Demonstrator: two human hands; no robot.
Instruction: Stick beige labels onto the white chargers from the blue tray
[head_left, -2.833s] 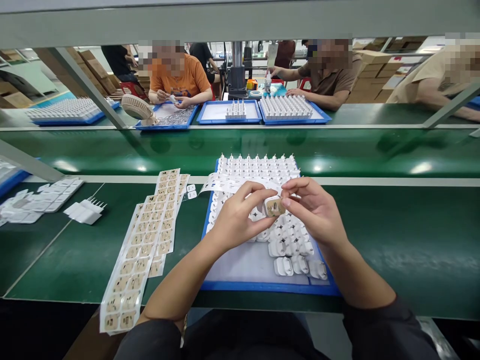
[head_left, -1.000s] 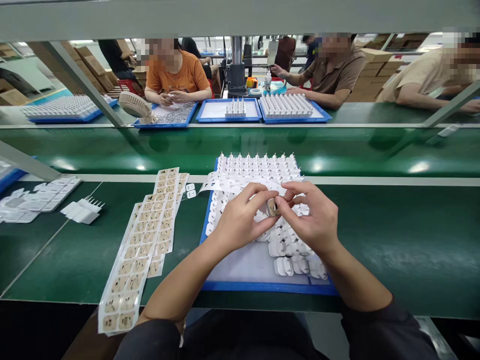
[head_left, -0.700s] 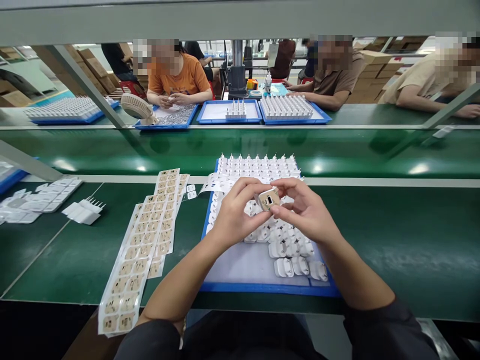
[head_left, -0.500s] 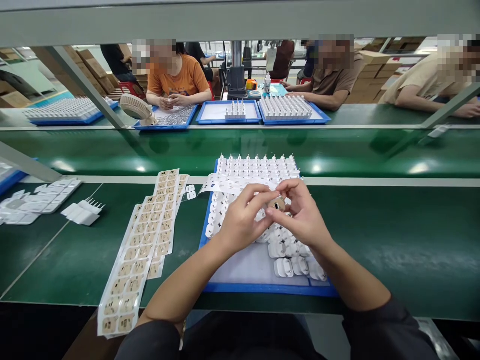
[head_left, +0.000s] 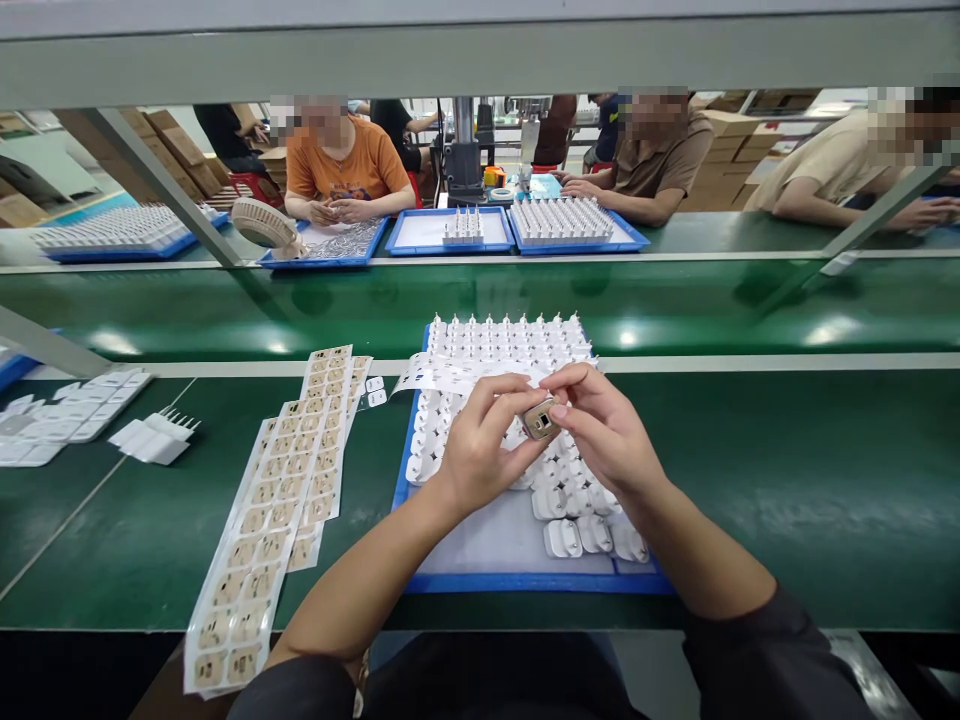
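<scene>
My left hand [head_left: 480,445] and my right hand [head_left: 604,435] both pinch one small white charger plug [head_left: 540,418] whose face carries a tan film. They hold it above a blue tray [head_left: 480,582] filled with several white plugs [head_left: 504,338], some standing in rows at the back, some lying loose near the front. A strip of stickers [head_left: 450,374] lies across the tray just beyond my fingers.
Long sheets of tan stickers [head_left: 270,520] lie left of the tray on the green bench. White parts [head_left: 154,440] sit further left. A glossy green conveyor belt [head_left: 750,300] runs behind. Across it, other people work at blue trays [head_left: 574,222], with a small fan [head_left: 259,222].
My fingers have kept turning and pressing the plug between both hands, staying over the tray. The view has tilted slightly downward.
</scene>
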